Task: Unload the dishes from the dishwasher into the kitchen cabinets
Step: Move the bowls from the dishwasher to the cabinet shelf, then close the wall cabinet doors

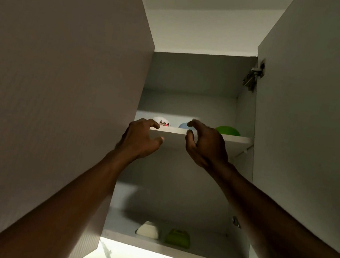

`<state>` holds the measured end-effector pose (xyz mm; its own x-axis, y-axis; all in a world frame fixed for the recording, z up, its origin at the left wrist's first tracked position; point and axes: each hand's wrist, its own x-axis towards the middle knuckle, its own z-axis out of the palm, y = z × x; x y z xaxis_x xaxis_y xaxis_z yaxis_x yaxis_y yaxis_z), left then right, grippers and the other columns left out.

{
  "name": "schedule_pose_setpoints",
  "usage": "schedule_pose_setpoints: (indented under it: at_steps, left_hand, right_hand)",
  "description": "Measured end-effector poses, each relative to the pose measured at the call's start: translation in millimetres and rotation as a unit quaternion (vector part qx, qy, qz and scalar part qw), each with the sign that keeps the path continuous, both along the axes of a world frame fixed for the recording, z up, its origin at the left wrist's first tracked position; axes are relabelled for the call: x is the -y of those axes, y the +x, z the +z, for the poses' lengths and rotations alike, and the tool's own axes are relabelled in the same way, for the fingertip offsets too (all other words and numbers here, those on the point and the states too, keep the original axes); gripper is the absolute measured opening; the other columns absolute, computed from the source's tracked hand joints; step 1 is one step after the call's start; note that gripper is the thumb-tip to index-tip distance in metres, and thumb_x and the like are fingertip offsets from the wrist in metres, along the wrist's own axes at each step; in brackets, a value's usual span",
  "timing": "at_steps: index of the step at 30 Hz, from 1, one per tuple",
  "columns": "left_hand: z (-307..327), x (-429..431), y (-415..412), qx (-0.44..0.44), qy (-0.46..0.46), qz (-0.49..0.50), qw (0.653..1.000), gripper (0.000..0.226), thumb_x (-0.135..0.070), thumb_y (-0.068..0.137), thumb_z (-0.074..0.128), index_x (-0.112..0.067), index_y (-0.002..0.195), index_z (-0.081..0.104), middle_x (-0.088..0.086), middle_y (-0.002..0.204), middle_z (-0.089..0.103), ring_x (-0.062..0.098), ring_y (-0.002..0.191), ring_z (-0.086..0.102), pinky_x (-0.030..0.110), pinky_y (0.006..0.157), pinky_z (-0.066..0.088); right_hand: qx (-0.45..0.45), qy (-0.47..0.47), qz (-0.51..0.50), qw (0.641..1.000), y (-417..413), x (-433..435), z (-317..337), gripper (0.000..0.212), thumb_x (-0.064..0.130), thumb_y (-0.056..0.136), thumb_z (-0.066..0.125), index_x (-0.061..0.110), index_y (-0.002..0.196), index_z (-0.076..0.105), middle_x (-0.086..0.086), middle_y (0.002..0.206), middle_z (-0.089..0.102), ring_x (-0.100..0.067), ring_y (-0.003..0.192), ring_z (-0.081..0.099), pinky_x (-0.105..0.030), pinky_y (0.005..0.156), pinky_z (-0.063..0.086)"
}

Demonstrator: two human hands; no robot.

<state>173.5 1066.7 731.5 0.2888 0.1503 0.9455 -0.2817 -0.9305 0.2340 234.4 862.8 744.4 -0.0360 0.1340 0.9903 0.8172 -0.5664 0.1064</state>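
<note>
Open cabinet: floral bowl, blue bowl, green bowl up top, left hand and right hand half-curled, empty.

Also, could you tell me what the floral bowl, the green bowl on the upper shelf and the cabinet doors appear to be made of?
Floral bowl: probably glazed ceramic or melamine; white, smooth, with a printed flower pattern.
Green bowl: likely plastic or melamine; uniform bright colour with a soft sheen, though glazed ceramic is possible.
Cabinet doors: apparently laminated board; matte grey with a faint linear texture.
</note>
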Motion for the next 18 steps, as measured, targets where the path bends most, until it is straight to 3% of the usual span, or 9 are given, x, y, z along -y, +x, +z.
schedule_pose_setpoints:
  at_steps: [3, 6, 9, 14, 18]
  left_hand:
    - [-7.8, 13.0, -26.5, -0.012, 0.007, 0.007, 1.000, 0.053, -0.046, 0.078, 0.079, -0.024, 0.125, 0.065, 0.005, 0.131, 0.064, 0.023, 0.117, 0.060, 0.028, 0.093, 0.046]
    - [-16.1, 27.2, -54.5, -0.037, 0.013, 0.013, 0.999, 0.058, -0.045, 0.081, 0.079, -0.021, 0.131, 0.061, 0.007, 0.136, 0.062, 0.024, 0.119, 0.059, 0.032, 0.095, 0.049]
    - [-29.0, 45.8, -87.5, -0.056, 0.004, 0.012, 0.998, 0.062, -0.047, 0.080, 0.079, -0.022, 0.134, 0.059, 0.007, 0.137, 0.061, 0.024, 0.120, 0.059, 0.035, 0.098, 0.051]
    - [-55.2, 76.4, -148.8, -0.074, -0.006, 0.015, 0.997, 0.066, -0.051, 0.081, 0.077, -0.023, 0.137, 0.057, 0.005, 0.137, 0.060, 0.023, 0.122, 0.058, 0.034, 0.101, 0.050]
    - [-80.2, 102.7, -199.4, -0.096, -0.018, 0.001, 0.995, 0.069, -0.048, 0.082, 0.079, -0.021, 0.141, 0.053, 0.005, 0.141, 0.057, 0.023, 0.125, 0.056, 0.032, 0.099, 0.048]
  right_hand:
    - [-0.023, 0.004, 0.001, 1.000, -27.7, 8.6, -14.9, 0.028, 0.032, 0.092, 0.053, 0.028, 0.117, 0.062, 0.004, 0.090, 0.068, -0.017, 0.079, 0.061, -0.031, 0.070, 0.047]
    - [-0.040, 0.002, -0.003, 0.999, -54.2, 15.8, -30.4, 0.031, 0.027, 0.092, 0.055, 0.023, 0.122, 0.063, 0.000, 0.099, 0.071, -0.020, 0.089, 0.064, -0.026, 0.071, 0.039]
    - [-0.054, -0.012, -0.007, 0.998, -79.8, 27.2, -42.5, 0.036, 0.029, 0.093, 0.055, 0.020, 0.127, 0.060, -0.004, 0.108, 0.071, -0.020, 0.095, 0.065, -0.027, 0.077, 0.044]
    - [-0.068, -0.024, 0.012, 0.997, -127.0, 48.9, -65.3, 0.041, 0.033, 0.093, 0.055, 0.020, 0.132, 0.056, -0.003, 0.104, 0.069, -0.014, 0.086, 0.063, -0.034, 0.084, 0.054]
    - [-0.073, -0.041, 0.017, 0.996, -175.9, 73.7, -92.3, 0.043, 0.034, 0.091, 0.056, 0.019, 0.131, 0.057, -0.004, 0.114, 0.069, -0.021, 0.096, 0.066, -0.026, 0.082, 0.045]
